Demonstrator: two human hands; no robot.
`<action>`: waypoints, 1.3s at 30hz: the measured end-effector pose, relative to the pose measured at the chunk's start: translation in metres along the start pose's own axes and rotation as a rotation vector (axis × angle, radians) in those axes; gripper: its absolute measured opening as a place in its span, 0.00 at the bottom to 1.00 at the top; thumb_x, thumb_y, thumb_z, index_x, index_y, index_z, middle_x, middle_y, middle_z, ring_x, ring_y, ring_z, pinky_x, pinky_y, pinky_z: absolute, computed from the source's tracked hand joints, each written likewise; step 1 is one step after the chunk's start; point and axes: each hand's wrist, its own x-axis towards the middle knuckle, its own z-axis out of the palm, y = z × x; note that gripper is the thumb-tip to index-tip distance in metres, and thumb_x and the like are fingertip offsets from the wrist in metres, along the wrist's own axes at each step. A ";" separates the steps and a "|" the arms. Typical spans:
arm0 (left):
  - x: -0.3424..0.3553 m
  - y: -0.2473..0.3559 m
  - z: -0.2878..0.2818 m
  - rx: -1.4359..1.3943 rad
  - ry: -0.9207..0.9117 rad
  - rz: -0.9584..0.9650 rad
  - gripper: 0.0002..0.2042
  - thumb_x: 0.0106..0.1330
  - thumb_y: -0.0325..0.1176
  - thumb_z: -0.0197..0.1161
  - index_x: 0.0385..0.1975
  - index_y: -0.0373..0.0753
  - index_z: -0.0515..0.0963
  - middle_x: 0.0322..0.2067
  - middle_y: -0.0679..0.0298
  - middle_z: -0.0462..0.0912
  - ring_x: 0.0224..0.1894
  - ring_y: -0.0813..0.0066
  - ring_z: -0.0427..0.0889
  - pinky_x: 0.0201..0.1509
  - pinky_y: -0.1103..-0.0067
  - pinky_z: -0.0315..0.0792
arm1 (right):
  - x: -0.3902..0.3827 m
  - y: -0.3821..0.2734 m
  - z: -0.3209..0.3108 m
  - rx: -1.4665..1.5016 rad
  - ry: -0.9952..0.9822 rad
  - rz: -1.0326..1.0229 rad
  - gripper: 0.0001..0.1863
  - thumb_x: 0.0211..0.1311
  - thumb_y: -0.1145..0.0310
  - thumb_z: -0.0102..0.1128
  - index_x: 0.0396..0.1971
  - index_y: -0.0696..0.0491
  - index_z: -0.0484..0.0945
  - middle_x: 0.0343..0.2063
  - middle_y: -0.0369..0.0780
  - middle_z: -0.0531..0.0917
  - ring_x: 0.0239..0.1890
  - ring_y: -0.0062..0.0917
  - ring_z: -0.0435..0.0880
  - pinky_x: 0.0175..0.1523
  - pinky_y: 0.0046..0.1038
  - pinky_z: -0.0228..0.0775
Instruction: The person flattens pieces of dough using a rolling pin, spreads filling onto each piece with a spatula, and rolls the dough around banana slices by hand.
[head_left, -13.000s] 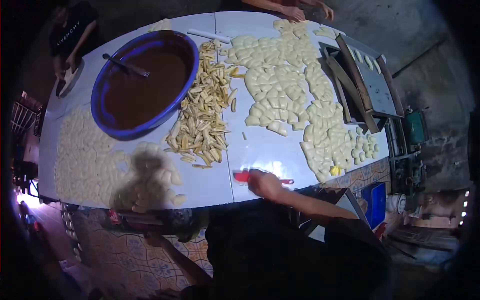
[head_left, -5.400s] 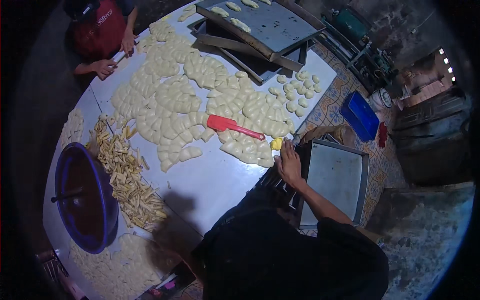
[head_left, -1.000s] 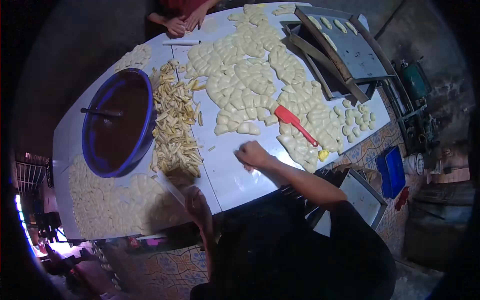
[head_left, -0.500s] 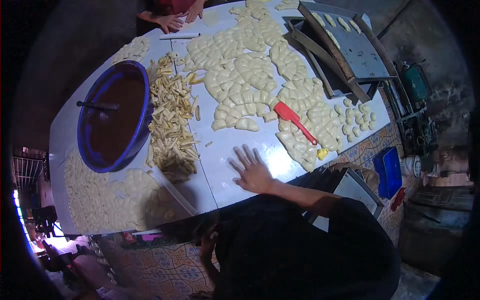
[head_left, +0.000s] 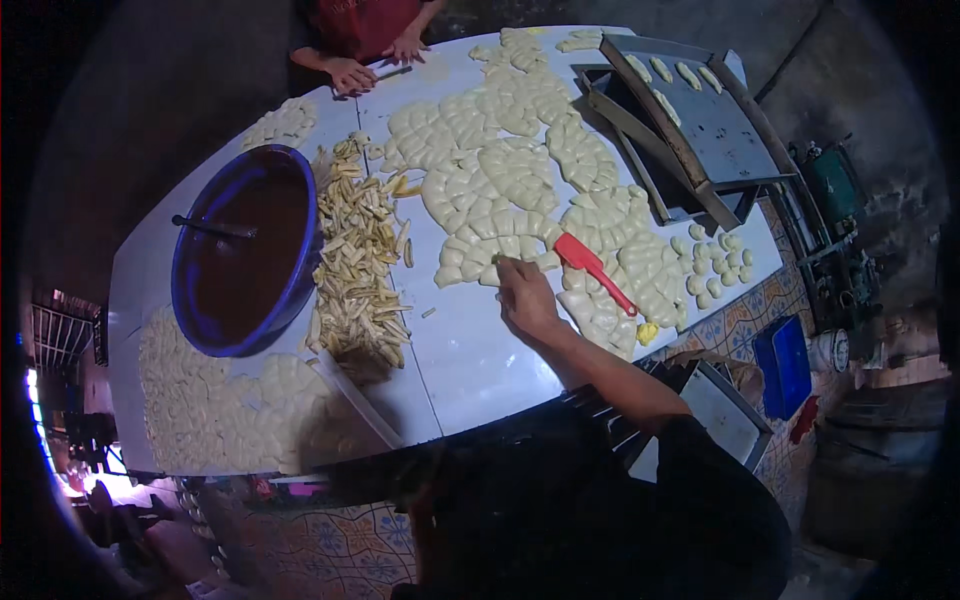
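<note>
My right hand [head_left: 528,302] reaches over the white table. Its curled fingers close on a piece of dough at the near edge of a spread of cut dough pieces [head_left: 480,210]; the hand hides most of that piece. Right of it, a red scraper-like tool [head_left: 590,268] with a long handle lies on the dough. A small yellow lump [head_left: 647,333] sits by the handle's end. To the hand's left lies a long heap of peeled banana slices [head_left: 360,260]. Of my left arm only a dim sliver shows by my dark clothing; the left hand cannot be made out.
A blue basin [head_left: 312,225] of brown liquid with a handled utensil [head_left: 213,227] stands left. Flattened dough pieces [head_left: 220,400] lie front left. Metal trays [head_left: 735,140] are stacked at the right, beside small dough balls [head_left: 712,262]. Across the table, a person's hands [head_left: 352,75] rest on a rolling pin [head_left: 390,72].
My right hand has moved forward from lying spread on the table to the dough's edge, and its fingers have curled. The person opposite has taken hold of the rolling pin. The view has shifted slightly.
</note>
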 end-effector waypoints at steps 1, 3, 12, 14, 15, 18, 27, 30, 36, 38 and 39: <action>-0.004 0.013 0.004 0.006 -0.139 -0.044 0.21 0.71 0.38 0.63 0.59 0.34 0.76 0.53 0.59 0.81 0.56 0.72 0.78 0.57 0.73 0.75 | -0.001 0.006 0.007 -0.022 -0.016 0.006 0.28 0.58 0.75 0.61 0.61 0.57 0.71 0.45 0.53 0.81 0.49 0.51 0.79 0.53 0.46 0.72; -0.024 0.047 0.006 -0.010 -0.375 -0.151 0.21 0.72 0.39 0.63 0.59 0.34 0.76 0.53 0.59 0.81 0.56 0.72 0.78 0.58 0.73 0.74 | -0.001 -0.016 -0.006 0.165 -0.131 0.166 0.21 0.58 0.74 0.61 0.53 0.61 0.78 0.35 0.53 0.83 0.40 0.48 0.83 0.49 0.42 0.74; -0.007 0.288 0.135 -1.012 -0.754 0.328 0.19 0.78 0.42 0.53 0.61 0.37 0.72 0.54 0.49 0.80 0.55 0.59 0.81 0.60 0.65 0.77 | -0.042 -0.074 -0.073 0.730 -0.389 0.145 0.15 0.60 0.69 0.68 0.47 0.57 0.84 0.40 0.39 0.84 0.41 0.22 0.83 0.48 0.27 0.75; 0.002 0.306 0.144 -0.923 -0.839 0.429 0.20 0.78 0.45 0.52 0.61 0.38 0.70 0.53 0.45 0.79 0.55 0.55 0.81 0.59 0.60 0.77 | -0.045 -0.103 -0.083 0.609 -0.472 -0.044 0.13 0.57 0.74 0.68 0.43 0.55 0.84 0.40 0.39 0.83 0.43 0.25 0.82 0.49 0.31 0.75; 0.003 0.309 0.146 -0.682 -0.704 0.692 0.21 0.78 0.47 0.52 0.60 0.39 0.70 0.53 0.45 0.80 0.56 0.55 0.80 0.60 0.57 0.76 | -0.048 -0.108 -0.084 0.448 -0.463 -0.230 0.13 0.56 0.75 0.69 0.42 0.55 0.84 0.41 0.39 0.83 0.44 0.27 0.82 0.49 0.32 0.75; 0.026 0.307 0.136 -0.919 -0.719 0.326 0.22 0.78 0.47 0.50 0.60 0.36 0.70 0.54 0.50 0.80 0.57 0.56 0.80 0.59 0.58 0.76 | -0.055 -0.100 -0.099 0.607 -0.428 -0.030 0.14 0.54 0.78 0.68 0.42 0.56 0.84 0.42 0.41 0.81 0.51 0.31 0.80 0.59 0.32 0.70; 0.024 0.288 0.110 -0.829 -0.705 0.543 0.13 0.78 0.33 0.52 0.50 0.28 0.75 0.40 0.52 0.82 0.39 0.60 0.83 0.43 0.68 0.78 | -0.021 -0.073 -0.095 0.826 0.344 0.050 0.16 0.56 0.89 0.57 0.43 0.60 0.82 0.46 0.41 0.78 0.49 0.26 0.79 0.53 0.26 0.72; 0.007 0.299 0.110 -0.842 -0.260 0.551 0.10 0.76 0.31 0.55 0.43 0.28 0.78 0.37 0.54 0.83 0.37 0.66 0.82 0.41 0.72 0.77 | -0.010 -0.032 -0.074 0.468 0.206 -0.002 0.18 0.65 0.78 0.60 0.55 0.58 0.77 0.54 0.43 0.76 0.53 0.26 0.78 0.54 0.28 0.73; -0.015 0.312 0.106 -0.236 -0.201 0.803 0.07 0.70 0.25 0.63 0.45 0.33 0.81 0.37 0.62 0.84 0.37 0.78 0.81 0.41 0.80 0.76 | -0.044 -0.054 -0.016 0.840 -0.691 0.150 0.34 0.66 0.63 0.66 0.69 0.57 0.65 0.66 0.46 0.73 0.66 0.30 0.72 0.69 0.32 0.61; -0.034 0.325 0.089 -0.140 -0.012 0.918 0.06 0.69 0.25 0.63 0.43 0.34 0.83 0.37 0.65 0.84 0.37 0.81 0.80 0.42 0.83 0.74 | -0.040 -0.062 -0.029 0.854 -0.747 0.226 0.31 0.67 0.61 0.66 0.66 0.56 0.71 0.63 0.46 0.77 0.62 0.30 0.76 0.66 0.31 0.65; -0.016 0.310 0.080 -0.335 0.079 0.871 0.06 0.69 0.24 0.62 0.42 0.34 0.83 0.36 0.65 0.85 0.36 0.81 0.79 0.41 0.82 0.74 | -0.032 -0.083 -0.051 0.721 -0.687 0.215 0.22 0.66 0.63 0.67 0.55 0.57 0.78 0.50 0.45 0.82 0.52 0.26 0.80 0.59 0.30 0.70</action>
